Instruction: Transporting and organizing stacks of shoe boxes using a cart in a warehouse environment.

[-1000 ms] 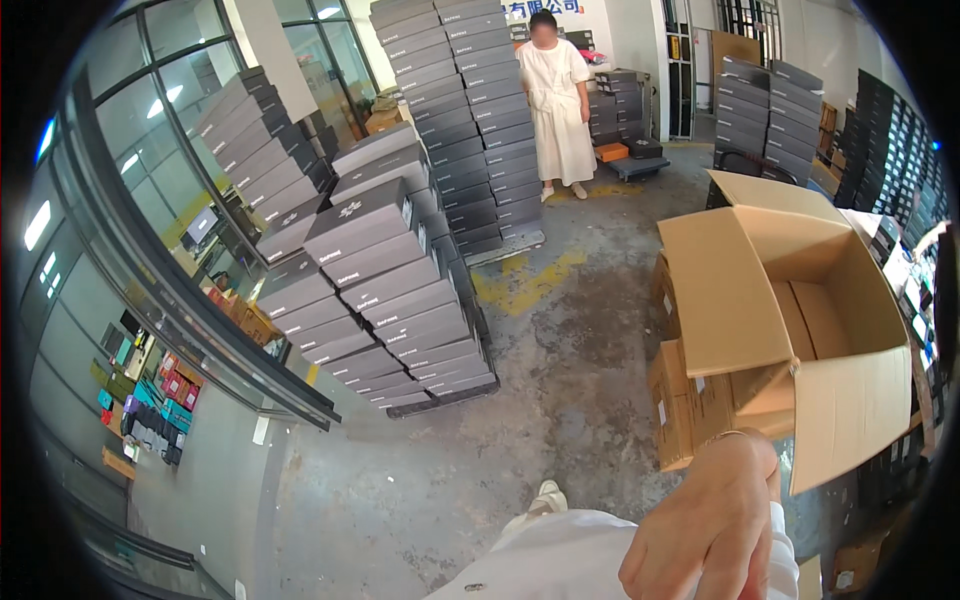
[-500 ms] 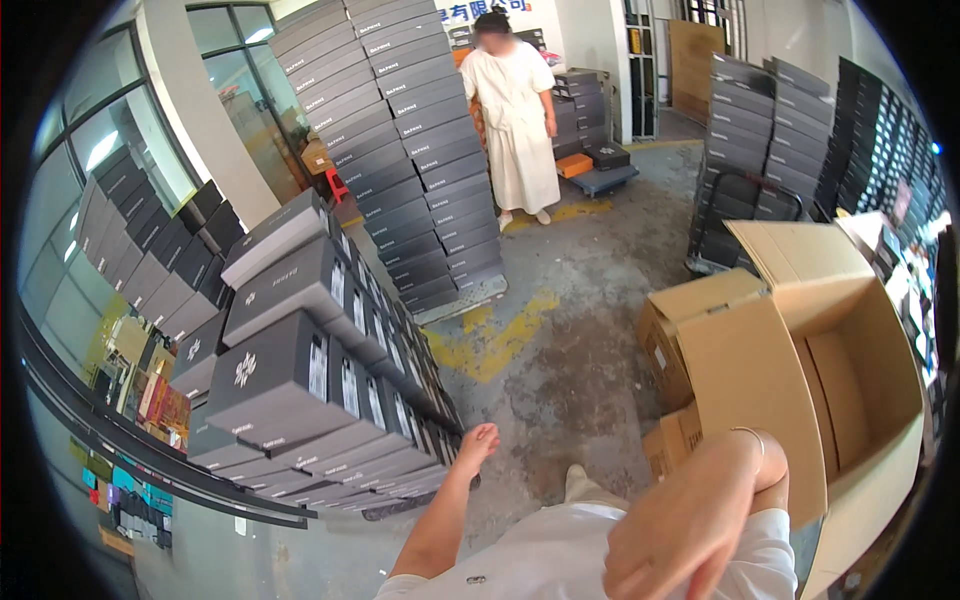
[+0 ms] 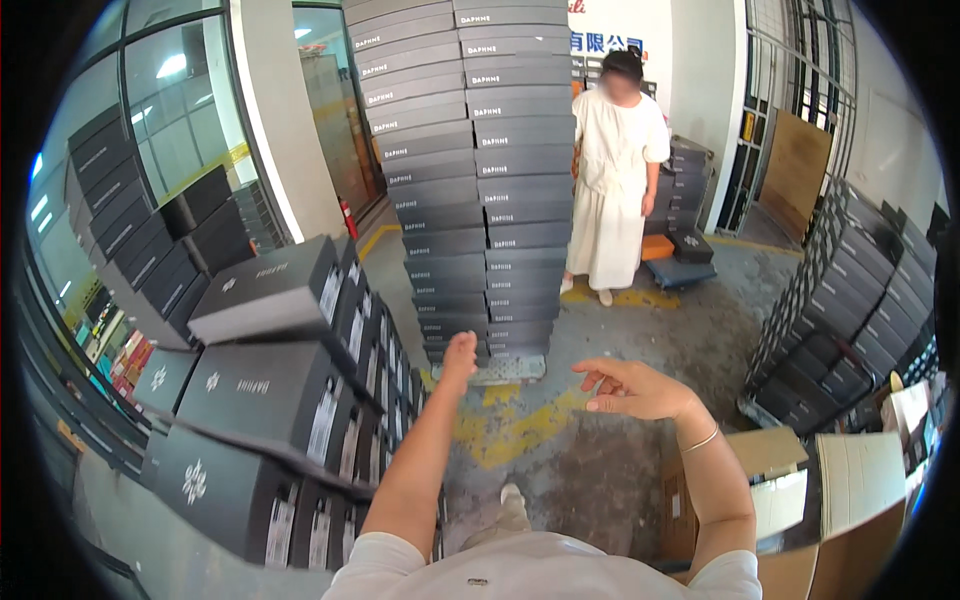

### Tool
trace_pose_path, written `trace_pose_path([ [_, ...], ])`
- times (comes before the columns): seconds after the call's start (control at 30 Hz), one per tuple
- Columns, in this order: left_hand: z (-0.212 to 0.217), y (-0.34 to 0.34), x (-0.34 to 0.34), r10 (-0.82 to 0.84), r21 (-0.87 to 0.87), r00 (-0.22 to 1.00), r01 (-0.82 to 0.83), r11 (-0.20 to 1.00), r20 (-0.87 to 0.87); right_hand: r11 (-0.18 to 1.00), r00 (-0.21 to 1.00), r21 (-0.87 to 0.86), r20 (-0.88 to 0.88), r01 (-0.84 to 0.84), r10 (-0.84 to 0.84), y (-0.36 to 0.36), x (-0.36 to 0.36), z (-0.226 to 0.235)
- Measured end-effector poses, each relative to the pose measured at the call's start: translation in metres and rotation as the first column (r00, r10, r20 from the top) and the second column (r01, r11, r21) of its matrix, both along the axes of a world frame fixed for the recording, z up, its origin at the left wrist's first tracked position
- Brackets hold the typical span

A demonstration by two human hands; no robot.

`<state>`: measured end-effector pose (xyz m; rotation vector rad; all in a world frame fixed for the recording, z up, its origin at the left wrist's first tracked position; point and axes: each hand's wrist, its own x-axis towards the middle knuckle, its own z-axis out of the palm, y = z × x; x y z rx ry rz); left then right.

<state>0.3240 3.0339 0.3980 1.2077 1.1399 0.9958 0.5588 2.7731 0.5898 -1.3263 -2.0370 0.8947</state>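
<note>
My left hand [image 3: 460,358] is raised in front of me with its fingers curled in, and nothing shows in it. It appears in front of the foot of a tall stack of dark grey shoe boxes [image 3: 480,215]. My right hand [image 3: 638,390], a thin bracelet on its wrist, is held out over the floor with the fingers apart and holds nothing. Left of my left arm stands a pile of grey shoe boxes [image 3: 262,392] with white labels on their ends. The top box [image 3: 265,285] of that pile sits at an angle.
A person [image 3: 612,190] in pale clothes stands beyond the tall stack. Open cardboard cartons [image 3: 850,490] are at my lower right. Behind them, more shoe boxes [image 3: 850,280] stand on a cart. A low blue dolly [image 3: 682,274] sits at the back. Yellow markings [image 3: 515,430] cross the concrete floor [image 3: 590,480].
My view has swung right and up toward the tall stack. My right hand has moved from low near the cartons to out in front, its fingers spread. The left arm reaches farther forward.
</note>
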Motion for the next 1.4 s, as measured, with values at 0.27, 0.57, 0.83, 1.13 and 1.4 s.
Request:
trace_pose_path([
  [0.27, 0.114, 0.267, -0.013, 0.487, 0.407, 0.873, -0.453, 0.793, 0.021, 0.950, 0.906, 0.030, -0.311, 0.312, -0.288, 0.183, 0.090, -0.011],
  [0.57, 0.232, 0.421, -0.054, 0.607, 0.633, 0.793, -0.495, 0.595, 0.050, 0.794, 0.665, 0.112, -0.624, 0.597, -0.411, 0.389, 0.211, -0.002],
  [0.83, 0.232, 0.519, -0.104, 0.322, 0.431, 0.946, -0.306, 0.849, 0.036, 0.739, 0.420, -0.122, -0.756, 0.663, -0.502, 0.588, 0.321, -0.032],
  [1.13, 0.258, 0.598, -0.070, 0.230, 0.269, 0.943, -0.292, 0.918, 0.240, 0.729, 0.076, -0.459, -0.819, 0.507, -0.569, 0.705, 0.318, -0.172],
  [1.4, 0.264, 0.640, -0.062, 0.019, 0.161, 0.871, -0.113, 0.980, 0.490, 0.735, 0.053, -0.403, -0.858, 0.546, -0.510, 0.688, 0.305, -0.176],
])
